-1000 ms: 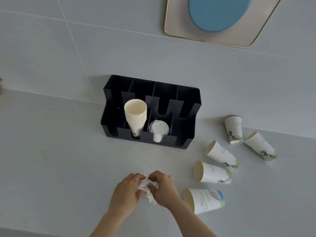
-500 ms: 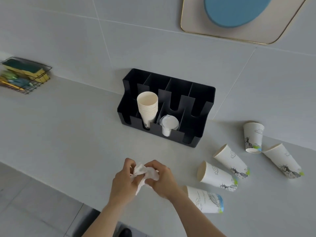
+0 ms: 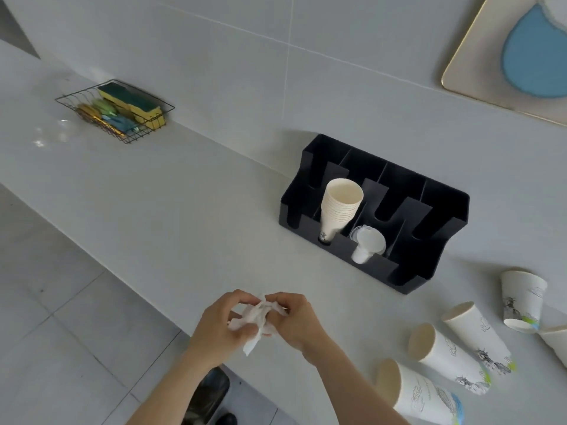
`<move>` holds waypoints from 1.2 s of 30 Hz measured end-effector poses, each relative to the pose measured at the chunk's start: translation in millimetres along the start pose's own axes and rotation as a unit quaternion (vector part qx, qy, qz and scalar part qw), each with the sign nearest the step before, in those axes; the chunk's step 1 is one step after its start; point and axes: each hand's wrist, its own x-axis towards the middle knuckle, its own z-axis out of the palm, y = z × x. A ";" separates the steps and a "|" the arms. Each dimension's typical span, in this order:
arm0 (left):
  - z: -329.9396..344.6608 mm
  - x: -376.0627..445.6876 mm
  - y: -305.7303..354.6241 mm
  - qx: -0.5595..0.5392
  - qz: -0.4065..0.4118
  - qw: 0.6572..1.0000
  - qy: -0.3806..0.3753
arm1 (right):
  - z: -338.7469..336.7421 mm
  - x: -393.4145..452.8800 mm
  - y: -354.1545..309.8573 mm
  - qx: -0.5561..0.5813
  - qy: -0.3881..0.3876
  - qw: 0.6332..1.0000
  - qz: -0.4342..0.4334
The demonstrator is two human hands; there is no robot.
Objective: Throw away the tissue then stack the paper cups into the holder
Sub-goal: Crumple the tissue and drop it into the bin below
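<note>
Over the near edge of the pale counter, the left hand and the right hand meet, both with fingers curled tight around a crumpled white tissue. The tissue is soft and wrinkled, bunched between the two palms, with one loose corner hanging down below the left thumb. Both forearms are bare.

Beyond the hands, against the tiled wall, stands the black holder, a matte plastic box split into slots with U-shaped cut-outs along its front wall. In its second slot from the left leans a nested stack of cups, plain cream paper, tapered, their rolled rims ringed one above another. In the next slot to the right rests a stack of clear lids, round and shiny, tilted forward.

To the right of the hands, loose paper cups lie on the counter: a nearest cup on its side with a blue and green band at its base, a second cup and a third cup on their sides with grey line drawings and green marks, and an upturned cup standing on its rim. Any print on them is too small to read.

Far left sits a wire basket holding yellow and green sponges.
</note>
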 end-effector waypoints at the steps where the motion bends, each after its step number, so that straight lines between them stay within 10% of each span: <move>1: -9.0 -1.3 -8.4 -0.012 -0.006 1.000 0.026 | 10.7 3.7 -6.0 -0.001 -0.020 1.000 0.003; 15: -83.9 -62.7 -174.6 -0.034 -0.203 0.955 0.214 | 216.1 51.9 9.9 -0.168 -0.117 0.976 -0.081; 36: 42.5 -50.9 -459.7 0.023 -0.323 0.937 0.131 | 373.2 145.2 262.9 -0.387 -0.196 0.901 -0.007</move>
